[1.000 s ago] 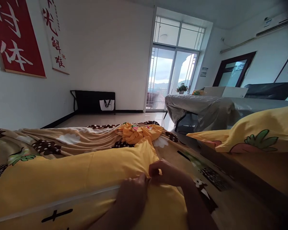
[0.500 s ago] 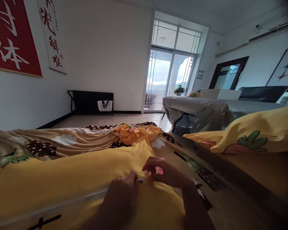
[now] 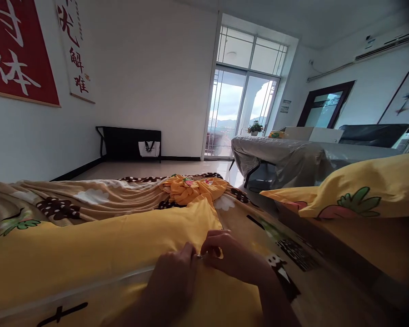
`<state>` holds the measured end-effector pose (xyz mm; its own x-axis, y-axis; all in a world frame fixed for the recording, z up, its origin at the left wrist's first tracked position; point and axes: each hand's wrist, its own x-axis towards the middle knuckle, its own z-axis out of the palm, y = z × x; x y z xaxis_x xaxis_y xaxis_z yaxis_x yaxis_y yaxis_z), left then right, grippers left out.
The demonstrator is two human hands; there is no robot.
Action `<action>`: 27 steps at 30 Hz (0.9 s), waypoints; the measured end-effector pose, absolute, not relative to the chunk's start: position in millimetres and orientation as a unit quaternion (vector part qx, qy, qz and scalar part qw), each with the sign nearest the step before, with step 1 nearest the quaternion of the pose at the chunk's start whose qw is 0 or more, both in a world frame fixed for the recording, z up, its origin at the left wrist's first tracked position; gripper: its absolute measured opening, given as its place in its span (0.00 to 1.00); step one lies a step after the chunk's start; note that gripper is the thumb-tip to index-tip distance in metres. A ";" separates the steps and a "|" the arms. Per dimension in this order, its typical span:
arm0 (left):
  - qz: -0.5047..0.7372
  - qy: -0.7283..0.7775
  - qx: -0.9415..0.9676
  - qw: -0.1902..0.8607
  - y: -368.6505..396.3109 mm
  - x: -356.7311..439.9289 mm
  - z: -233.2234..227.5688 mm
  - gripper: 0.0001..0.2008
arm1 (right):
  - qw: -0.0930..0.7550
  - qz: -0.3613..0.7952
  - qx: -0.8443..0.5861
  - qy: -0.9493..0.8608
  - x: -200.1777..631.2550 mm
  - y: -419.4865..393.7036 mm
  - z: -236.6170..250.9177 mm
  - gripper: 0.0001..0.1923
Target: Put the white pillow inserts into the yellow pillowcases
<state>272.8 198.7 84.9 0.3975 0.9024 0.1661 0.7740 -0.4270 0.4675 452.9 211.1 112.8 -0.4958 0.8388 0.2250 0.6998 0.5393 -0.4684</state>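
Two bare hands at the seam of a yellow pillow [image 3: 98, 240], which lies across the foreground on a patterned blanket [image 3: 112, 197]. We note a pale strip [image 3: 102, 282] running along the pillow from the lower left towards the hands, with a black cross-shaped mark [image 3: 62, 314] below it. The left hand [image 3: 173, 274] rests on the pillow, its fingers folded in and its thumb uppermost, nipping the fabric beside the seam; we cannot see the undersides of these fingers. The right hand [image 3: 233, 256] comes in from the other side, thumb and index finger bent into a small loop, their tips together on a small pale piece [image 3: 199, 256] between the two hands. We cannot make out the exact form of this piece. Just beyond the pillow's raised corner, we find a bunched orange cloth [image 3: 184, 188] on the blanket. At the right, well apart from the hands, lies a second yellow pillow [image 3: 391, 181] bearing a carrot-like print. In the background, we see a bench [image 3: 293, 150] under a grey cover, a potted plant [image 3: 255, 126], a glazed door [image 3: 226, 102] and, at the left, a red wall hanging [image 3: 23, 54]
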 end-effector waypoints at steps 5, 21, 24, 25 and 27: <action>0.231 0.514 0.803 0.191 199.7 271.6 85.3 0.12 | 0.185 0.123 -0.440 -0.870 451.8 212.3 114.3 0.08; 0.176 0.530 0.812 0.170 198.0 271.0 91.5 0.12 | 0.180 0.154 -0.411 -0.880 449.9 217.3 112.4 0.06; 0.163 0.535 0.817 0.140 196.5 269.6 96.1 0.13 | 0.186 0.165 -0.398 -0.883 452.8 220.9 112.0 0.08; 0.159 0.542 0.814 0.135 196.4 268.3 97.9 0.12 | 0.186 0.167 -0.395 -0.884 454.2 222.3 111.8 0.08; 0.154 0.556 0.804 0.141 196.7 264.3 101.5 0.11 | 0.183 0.173 -0.394 -0.884 457.0 225.0 111.5 0.08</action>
